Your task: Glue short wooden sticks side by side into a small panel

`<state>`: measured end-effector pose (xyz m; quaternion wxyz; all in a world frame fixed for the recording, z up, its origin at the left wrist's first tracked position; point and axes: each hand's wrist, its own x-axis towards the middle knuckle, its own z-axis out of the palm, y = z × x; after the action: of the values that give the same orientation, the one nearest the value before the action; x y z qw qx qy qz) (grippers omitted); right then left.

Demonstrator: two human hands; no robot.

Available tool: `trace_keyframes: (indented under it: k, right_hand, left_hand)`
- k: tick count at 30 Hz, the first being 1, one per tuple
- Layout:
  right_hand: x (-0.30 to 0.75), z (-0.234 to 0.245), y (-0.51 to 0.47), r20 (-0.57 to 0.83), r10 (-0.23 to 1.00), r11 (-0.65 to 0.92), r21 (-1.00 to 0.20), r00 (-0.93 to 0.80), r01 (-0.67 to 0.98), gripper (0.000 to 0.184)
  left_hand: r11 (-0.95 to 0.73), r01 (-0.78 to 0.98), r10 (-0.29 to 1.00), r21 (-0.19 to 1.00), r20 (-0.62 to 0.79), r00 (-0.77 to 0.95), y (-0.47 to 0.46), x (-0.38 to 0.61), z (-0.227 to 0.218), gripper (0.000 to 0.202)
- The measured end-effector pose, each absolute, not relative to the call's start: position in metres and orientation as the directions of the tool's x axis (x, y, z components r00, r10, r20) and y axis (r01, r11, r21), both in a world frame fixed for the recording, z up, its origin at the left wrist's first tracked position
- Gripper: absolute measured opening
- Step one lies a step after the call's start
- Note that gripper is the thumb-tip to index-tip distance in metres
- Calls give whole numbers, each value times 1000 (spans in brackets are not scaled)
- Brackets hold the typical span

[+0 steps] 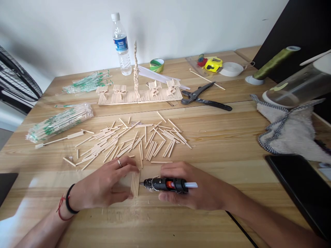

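My right hand [196, 187] is wrapped round a black glue gun [167, 184] with an orange trigger and a clear glue stick at the back. Its nozzle points left at a small panel of short wooden sticks [135, 183] lying side by side on the table. My left hand [108, 184] lies over the left part of that panel, fingers pressed down on it and holding it in place. A ring is on one finger and a black band and red string are on the wrist. Just beyond the hands a loose scatter of cut sticks [134, 141] is spread out.
A stick model on a slat base [139, 94] stands farther back, with black cutters [204, 98] to its right. Wrapped stick bundles [59, 122] lie left. A water bottle [121, 44], tape roll [157, 64], yellow tape measure [214, 64], cloth [287, 131] and dark tablet [302, 186] are around.
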<state>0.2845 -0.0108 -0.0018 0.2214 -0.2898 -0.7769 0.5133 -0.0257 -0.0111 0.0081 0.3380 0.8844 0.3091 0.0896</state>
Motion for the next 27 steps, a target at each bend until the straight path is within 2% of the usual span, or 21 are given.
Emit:
trace_keyframes:
  k: [13,27]
  right_hand:
    - [285,-8,-11,56,679,336,-911,-732,241,22]
    - [285,-8,-11,123,667,391,-897,-735,205,20]
  left_hand:
    - [-577,491,613,652,-52,789,-11,-26,8,56]
    - [-586,492,611,644,-49,790,-11,-25,8,57]
